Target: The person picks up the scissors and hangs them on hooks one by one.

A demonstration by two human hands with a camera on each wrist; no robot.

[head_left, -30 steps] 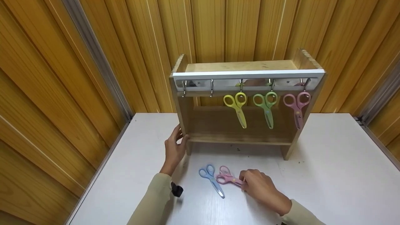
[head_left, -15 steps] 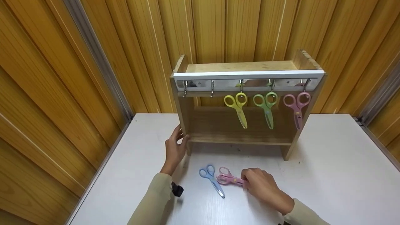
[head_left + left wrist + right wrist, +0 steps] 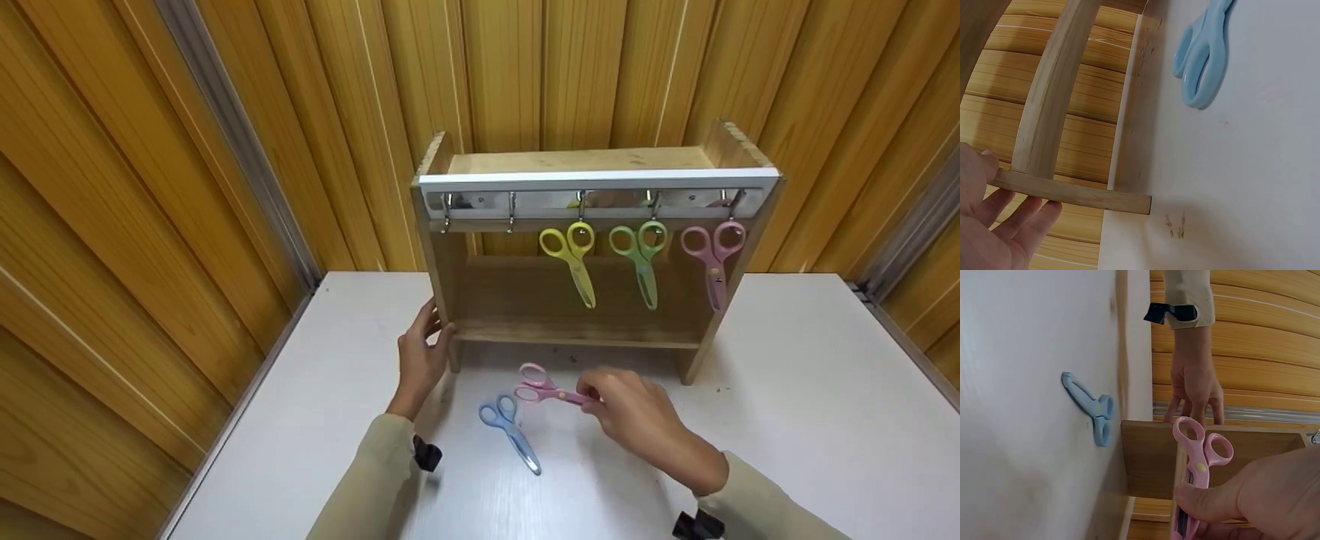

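In the head view my right hand (image 3: 634,412) pinches pink scissors (image 3: 547,390) by the blades, handles toward the left, held up off the table. The right wrist view shows the thumb across the blades of these scissors (image 3: 1199,458). My left hand (image 3: 422,364) grips the left side panel of a wooden rack (image 3: 577,343); in the left wrist view the thumb and fingers lie on either side of that panel (image 3: 1089,194). Blue scissors (image 3: 512,435) lie flat on the table between the hands. Yellow scissors (image 3: 574,262), green scissors (image 3: 640,262) and other pink scissors (image 3: 712,262) hang from the rack's hooks.
A metal hook rail (image 3: 544,199) runs along the rack's top front; its two left hooks (image 3: 511,214) hold nothing. The white table (image 3: 810,420) meets wood-panelled walls (image 3: 577,67) at the back and sides.
My right hand has lifted the pink scissors off the table and moved slightly away from me. The left hand stays on the rack. The blue scissors have not moved.
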